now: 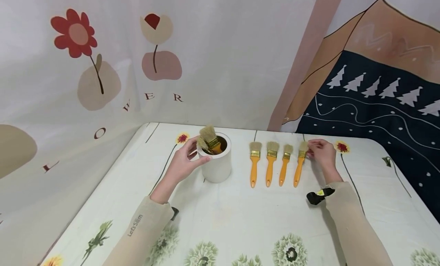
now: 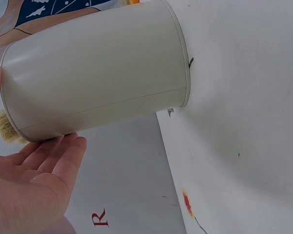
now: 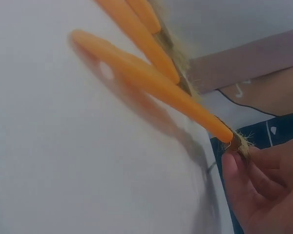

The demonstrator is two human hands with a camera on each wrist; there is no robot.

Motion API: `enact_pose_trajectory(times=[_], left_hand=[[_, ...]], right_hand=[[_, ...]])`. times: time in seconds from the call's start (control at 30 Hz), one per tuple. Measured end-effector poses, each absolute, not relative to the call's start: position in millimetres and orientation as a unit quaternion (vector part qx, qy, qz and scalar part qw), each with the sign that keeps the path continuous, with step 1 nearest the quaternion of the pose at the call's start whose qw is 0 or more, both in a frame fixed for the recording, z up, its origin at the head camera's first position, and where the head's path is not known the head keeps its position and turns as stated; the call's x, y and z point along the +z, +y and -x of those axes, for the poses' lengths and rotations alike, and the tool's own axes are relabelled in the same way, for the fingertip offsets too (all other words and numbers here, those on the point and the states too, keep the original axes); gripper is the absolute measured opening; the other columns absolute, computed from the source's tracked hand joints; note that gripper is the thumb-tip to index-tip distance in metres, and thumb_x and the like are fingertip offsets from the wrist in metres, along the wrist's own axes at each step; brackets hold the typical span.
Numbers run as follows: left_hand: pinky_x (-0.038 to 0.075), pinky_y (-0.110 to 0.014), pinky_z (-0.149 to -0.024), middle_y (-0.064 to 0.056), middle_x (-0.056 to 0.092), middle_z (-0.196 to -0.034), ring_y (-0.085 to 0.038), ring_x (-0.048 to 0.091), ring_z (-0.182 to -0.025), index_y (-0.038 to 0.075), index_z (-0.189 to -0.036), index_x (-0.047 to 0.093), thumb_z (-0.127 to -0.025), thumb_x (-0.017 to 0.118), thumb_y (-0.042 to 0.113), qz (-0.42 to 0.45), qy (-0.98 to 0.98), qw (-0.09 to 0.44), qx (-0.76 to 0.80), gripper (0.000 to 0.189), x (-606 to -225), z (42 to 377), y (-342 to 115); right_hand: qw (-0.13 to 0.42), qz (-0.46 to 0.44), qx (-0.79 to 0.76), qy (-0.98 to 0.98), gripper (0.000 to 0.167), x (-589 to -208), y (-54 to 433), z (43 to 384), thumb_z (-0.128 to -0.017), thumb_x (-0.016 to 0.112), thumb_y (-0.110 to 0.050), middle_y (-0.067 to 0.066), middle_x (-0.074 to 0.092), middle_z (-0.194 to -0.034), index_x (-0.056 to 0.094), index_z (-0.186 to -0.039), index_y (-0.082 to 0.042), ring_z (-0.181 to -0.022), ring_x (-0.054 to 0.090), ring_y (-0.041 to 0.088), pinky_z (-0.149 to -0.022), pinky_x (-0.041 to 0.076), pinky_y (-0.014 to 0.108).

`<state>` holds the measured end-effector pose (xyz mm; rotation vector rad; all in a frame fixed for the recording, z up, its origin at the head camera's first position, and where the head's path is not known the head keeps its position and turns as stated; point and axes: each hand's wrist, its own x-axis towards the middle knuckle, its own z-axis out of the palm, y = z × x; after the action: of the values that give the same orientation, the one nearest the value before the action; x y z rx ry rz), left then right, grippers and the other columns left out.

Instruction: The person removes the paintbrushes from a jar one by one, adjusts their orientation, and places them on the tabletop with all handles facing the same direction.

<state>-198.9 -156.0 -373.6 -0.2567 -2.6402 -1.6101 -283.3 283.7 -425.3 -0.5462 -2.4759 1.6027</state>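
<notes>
Upright on the table, a white cylindrical container (image 1: 215, 168) holds paintbrushes (image 1: 208, 136), their bristles above the rim. My left hand (image 1: 183, 163) grips the container near its top, thumb on the near side and fingers on the left side. The left wrist view shows the fingertips (image 2: 73, 146) against the container's wall (image 2: 102, 68). To the right, several orange-handled paintbrushes lie in a row with bristles pointing away. My right hand (image 1: 322, 155) pinches the bristle end of the rightmost paintbrush (image 1: 300, 166) between thumb and fingers. In the right wrist view its orange handle (image 3: 151, 85) extends from the fingertips.
Left of the rightmost brush lie more paintbrushes (image 1: 253, 170), spaced slightly apart. A white flower-print cloth (image 1: 233, 216) covers the table. Behind hangs a printed curtain (image 1: 227, 59), with a dark tree-print section (image 1: 371, 105) at right. A black strap (image 1: 319, 196) is on the right wrist.
</notes>
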Motion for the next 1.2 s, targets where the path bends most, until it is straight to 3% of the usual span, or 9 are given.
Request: enact_pose_trajectory(times=[0.33, 0.67, 0.93, 1.2], left_hand=[[0.042, -0.047, -0.117, -0.018, 0.049, -0.151, -0.034, 0.046, -0.141, 0.007, -0.15, 0.04, -0.086, 0.079, 0.023, 0.083, -0.85, 0.015, -0.52, 0.076, -373, 199, -156], [0.042, -0.047, -0.117, -0.018, 0.049, -0.151, -0.033, 0.046, -0.141, 0.008, -0.15, 0.04, -0.086, 0.079, 0.023, 0.079, -0.852, 0.015, -0.517, 0.076, -373, 199, -156], [0.042, -0.047, -0.117, -0.018, 0.049, -0.151, -0.033, 0.046, -0.142, 0.007, -0.15, 0.041, -0.087, 0.079, 0.023, 0.082, -0.849, 0.016, -0.521, 0.075, -373, 198, -156], [0.042, -0.046, -0.117, -0.018, 0.05, -0.15, -0.033, 0.047, -0.141, 0.007, -0.15, 0.041, -0.087, 0.078, 0.021, 0.085, -0.848, 0.017, -0.523, 0.075, -372, 197, -156]], right_hand=[[0.047, 0.186, 0.506, -0.841, 0.032, -437, 284, 289, -0.103, 0.055, -0.014, 0.006, 0.064, -0.099, 0.06, -0.13, 0.001, -0.062, 0.057, -0.007, -0.062, 0.058, 0.011], [0.056, 0.163, 0.48, -0.86, 0.03, -435, 284, 288, -0.101, 0.056, -0.009, 0.018, 0.065, -0.111, 0.063, -0.127, 0.004, -0.065, 0.056, -0.007, -0.061, 0.054, 0.006], [0.064, 0.152, 0.453, -0.876, 0.031, -424, 286, 280, -0.103, 0.051, -0.012, 0.021, 0.063, -0.127, 0.063, -0.129, 0.001, -0.08, 0.054, 0.0, -0.063, 0.047, 0.001], [0.093, 0.139, 0.451, -0.877, 0.03, -414, 285, 276, -0.101, 0.056, -0.014, 0.022, 0.066, -0.126, 0.065, -0.126, 0.0, -0.075, 0.057, -0.005, -0.062, 0.046, 0.001]])
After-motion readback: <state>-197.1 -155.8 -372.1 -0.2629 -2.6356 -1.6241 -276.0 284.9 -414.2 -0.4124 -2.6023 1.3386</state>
